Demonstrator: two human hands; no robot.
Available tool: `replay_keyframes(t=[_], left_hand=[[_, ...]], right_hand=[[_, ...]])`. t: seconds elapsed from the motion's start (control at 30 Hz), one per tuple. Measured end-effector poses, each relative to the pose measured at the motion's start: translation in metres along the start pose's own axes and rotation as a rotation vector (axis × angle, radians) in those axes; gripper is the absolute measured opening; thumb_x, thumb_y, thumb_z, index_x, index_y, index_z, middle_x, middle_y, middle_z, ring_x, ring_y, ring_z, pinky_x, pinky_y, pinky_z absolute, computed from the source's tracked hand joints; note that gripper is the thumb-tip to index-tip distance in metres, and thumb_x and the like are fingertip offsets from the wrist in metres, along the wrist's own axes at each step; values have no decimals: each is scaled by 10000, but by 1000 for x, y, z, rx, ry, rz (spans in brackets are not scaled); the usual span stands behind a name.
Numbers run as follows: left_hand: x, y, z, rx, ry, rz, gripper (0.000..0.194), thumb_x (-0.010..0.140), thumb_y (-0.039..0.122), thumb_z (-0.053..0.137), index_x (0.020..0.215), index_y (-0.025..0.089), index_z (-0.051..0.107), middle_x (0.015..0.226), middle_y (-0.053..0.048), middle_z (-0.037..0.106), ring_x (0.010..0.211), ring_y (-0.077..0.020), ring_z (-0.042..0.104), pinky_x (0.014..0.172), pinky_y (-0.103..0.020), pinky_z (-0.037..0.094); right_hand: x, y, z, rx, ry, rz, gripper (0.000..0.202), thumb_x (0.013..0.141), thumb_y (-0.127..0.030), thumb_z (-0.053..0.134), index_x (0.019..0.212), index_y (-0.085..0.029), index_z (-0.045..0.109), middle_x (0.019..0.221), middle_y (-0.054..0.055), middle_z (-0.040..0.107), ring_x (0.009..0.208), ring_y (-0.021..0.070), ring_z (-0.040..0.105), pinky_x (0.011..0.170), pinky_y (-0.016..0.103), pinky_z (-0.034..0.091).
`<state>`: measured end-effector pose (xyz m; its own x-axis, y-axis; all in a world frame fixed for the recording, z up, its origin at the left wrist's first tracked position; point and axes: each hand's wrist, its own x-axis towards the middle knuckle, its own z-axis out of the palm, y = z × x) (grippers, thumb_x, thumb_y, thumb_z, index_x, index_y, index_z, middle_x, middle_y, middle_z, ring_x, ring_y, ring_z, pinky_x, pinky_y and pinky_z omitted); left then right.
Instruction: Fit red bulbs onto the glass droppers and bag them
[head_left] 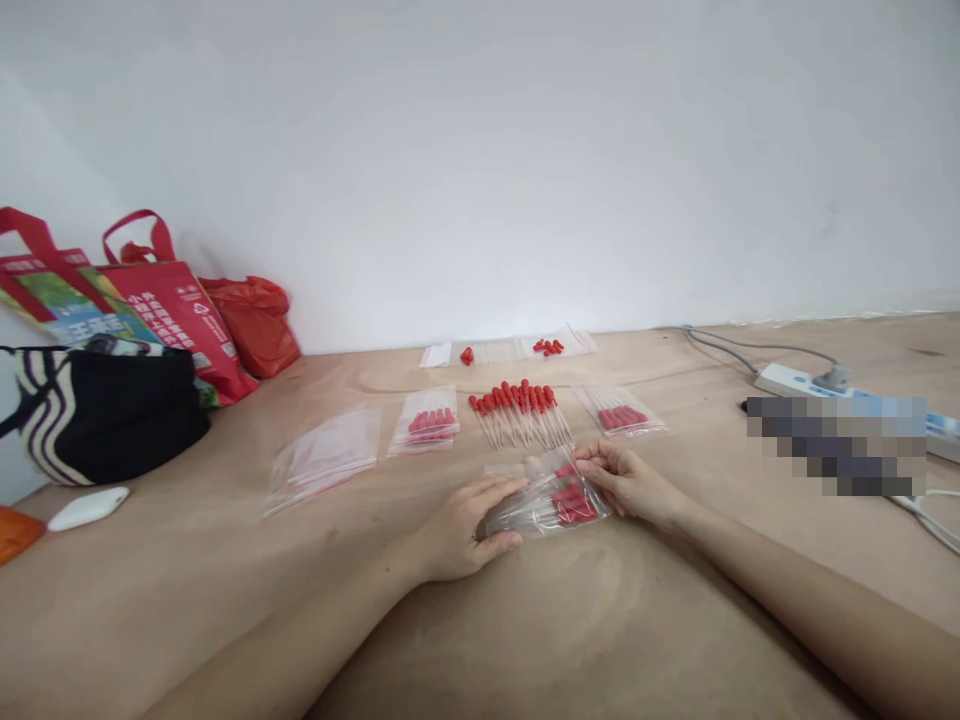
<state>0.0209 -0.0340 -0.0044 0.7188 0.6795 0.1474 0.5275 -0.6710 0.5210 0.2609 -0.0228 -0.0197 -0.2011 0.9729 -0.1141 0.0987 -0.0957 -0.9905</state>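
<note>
A clear plastic bag with several red-bulbed droppers inside lies on the wooden table between my hands. My right hand pinches the bag's right upper edge between thumb and fingers. At the bag's left end is my left hand, thumb and fingers apart around that end, the fingers resting on the plastic. Just beyond the bag, loose droppers with red bulbs lie fanned out. Filled bags are on both sides of them, one stack at the left and another at the right.
Flat clear bags lie at the left. Near the wall are loose red bulbs and thin clear tubes. Shopping bags, a black pouch and a white case sit far left; a power strip is at right.
</note>
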Motion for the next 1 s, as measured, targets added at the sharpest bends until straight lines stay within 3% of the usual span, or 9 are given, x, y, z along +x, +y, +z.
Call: replay_keyframes(t=[0.2, 0.3, 0.4, 0.47, 0.53, 0.63, 0.8, 0.9, 1.0], left_hand=[[0, 1, -1, 13, 5, 2, 471, 784, 341, 510, 1221, 201, 406, 1249, -67, 465, 1161, -212, 403, 981, -382, 319], [1, 2, -1, 24, -3, -13, 466, 781, 340, 513, 1212, 190, 422, 1250, -74, 462, 1168, -211, 395, 976, -377, 328], [1, 2, -1, 33, -7, -21, 462, 782, 346, 509, 1209, 185, 433, 1262, -82, 449, 1173, -212, 389, 977, -386, 326], [1, 2, -1, 38, -8, -18, 459, 781, 346, 510, 1204, 182, 441, 1265, -88, 444, 1171, -214, 391, 975, -390, 327], [1, 1, -1, 43, -6, -14, 453, 783, 345, 508, 1204, 191, 445, 1268, -87, 440, 1169, -216, 394, 971, -392, 331], [1, 2, -2, 45, -15, 6, 424, 794, 331, 497, 1206, 242, 448, 1277, -61, 431, 1171, -216, 389, 966, -398, 333], [1, 4, -4, 55, -43, 12, 404, 800, 303, 493, 1201, 273, 459, 1286, -56, 418, 1182, -230, 372, 977, -419, 310], [1, 4, -3, 56, -32, 10, 404, 802, 305, 492, 1203, 276, 456, 1284, -51, 421, 1183, -231, 369, 982, -423, 301], [1, 4, -2, 59, -19, 18, 389, 804, 306, 489, 1190, 266, 469, 1279, -53, 425, 1177, -225, 375, 976, -409, 312]], right_hand=[[3, 2, -3, -34, -116, -8, 303, 627, -455, 611, 643, -152, 605, 477, -37, 523, 353, 41, 350, 345, 167, 237], [3, 2, -9, -120, -160, -88, 267, 620, -417, 626, 558, -156, 625, 501, -30, 513, 414, 54, 401, 393, 175, 314], [4, 2, -14, -168, -70, -219, 189, 596, -364, 655, 578, -176, 656, 744, 12, 572, 558, 76, 494, 467, 186, 395], [5, 3, -15, -178, -19, -219, 184, 572, -355, 672, 642, -184, 671, 849, 28, 573, 527, 64, 484, 409, 179, 376], [6, 4, -13, -176, -19, -128, 221, 566, -370, 672, 665, -172, 663, 699, 12, 578, 407, 44, 409, 335, 173, 312], [8, 7, -9, -160, -4, -47, 239, 565, -373, 671, 594, -147, 597, 441, -46, 472, 343, 39, 341, 323, 168, 278], [8, 11, -7, -86, 182, -159, 287, 534, -306, 681, 632, -182, 441, 561, -58, 495, 395, 48, 416, 328, 154, 293], [15, 13, -12, -69, 261, -146, 241, 614, -341, 593, 733, -197, 440, 633, -53, 509, 362, 45, 401, 303, 162, 266], [36, 8, -18, -229, 327, -175, 179, 644, -322, 552, 733, -184, 480, 632, -28, 536, 418, 74, 449, 380, 198, 337]])
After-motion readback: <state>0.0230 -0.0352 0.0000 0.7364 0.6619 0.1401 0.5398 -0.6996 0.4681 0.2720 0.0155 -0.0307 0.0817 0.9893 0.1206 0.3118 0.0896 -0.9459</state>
